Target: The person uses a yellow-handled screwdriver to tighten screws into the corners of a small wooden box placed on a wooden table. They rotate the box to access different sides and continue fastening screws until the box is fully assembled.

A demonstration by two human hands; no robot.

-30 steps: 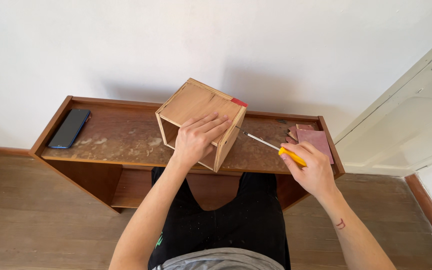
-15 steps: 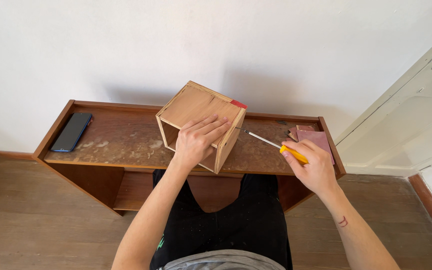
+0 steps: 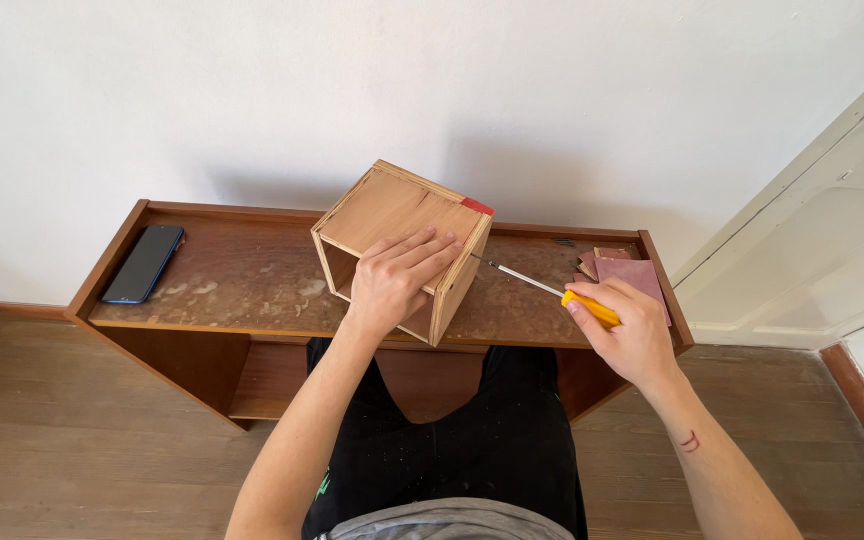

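An open wooden box [image 3: 382,215] with a small red mark at one top corner stands on a worn wooden bench [image 3: 242,290]. My left hand [image 3: 397,280] lies flat over the box's top and front edge, pressing on it. My right hand [image 3: 627,335] grips a screwdriver [image 3: 552,290] with a yellow handle. Its metal shaft points left, and the tip touches the box's right side wall near the upper corner.
A dark phone [image 3: 142,263] lies at the bench's left end. Reddish sandpaper sheets [image 3: 627,272] lie at the right end, just behind my right hand. A white wall stands behind the bench, and a white door [image 3: 822,240] is at the right. My legs in black trousers are below.
The screwdriver tip has moved left to the box's right side. My left hand stays on the box.
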